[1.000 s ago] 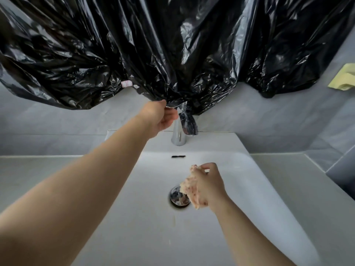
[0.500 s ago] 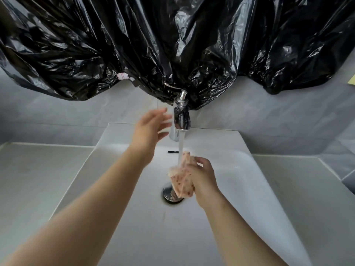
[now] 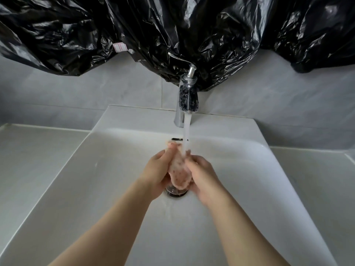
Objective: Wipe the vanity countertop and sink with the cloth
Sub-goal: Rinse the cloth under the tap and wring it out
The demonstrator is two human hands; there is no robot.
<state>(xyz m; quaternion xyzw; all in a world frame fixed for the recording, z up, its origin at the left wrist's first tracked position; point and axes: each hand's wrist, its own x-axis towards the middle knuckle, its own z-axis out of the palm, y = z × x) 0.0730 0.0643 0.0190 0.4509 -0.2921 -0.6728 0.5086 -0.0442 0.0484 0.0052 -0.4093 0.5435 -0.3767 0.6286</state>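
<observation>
Over the drain (image 3: 175, 192), mid-basin: cloth (image 3: 179, 173), pinkish w/ dark specks, bunched into a wad, sits betw. both hands, directly under the water stream (image 3: 186, 131). L hand (image 3: 156, 176) on cloth's left side, fingers curled round it, thumb up near the wad's top edge. R hand (image 3: 204, 178) on the right side, fingers likewise wrapped onto cloth; some motion blur there, so exact finger placement unclear. Both hands grip the cloth, palms facing each other, cloth pressed betw. them. Top of wad pokes above the fingers, just below overflow slot (image 3: 176, 139). Bottom end hangs over the drain and partly hides it; touching or not, can't tell.

At back centre of sink (image 3: 115, 169), chrome faucet (image 3: 187, 96) running; stream lands on cloth's upper right part, nr R fingertips. Its lever (image 3: 179, 59) angled up-left. Water film on basin floor nr drain, viewer side.

Pale countertop (image 3: 28, 160) flanks basin L and R. Grey tiled wall (image 3: 96, 89) behind. Up top, black plastic sheeting (image 3: 134, 25) hangs across, lower folds behind faucet head; small white label (image 3: 120, 47) on it.
</observation>
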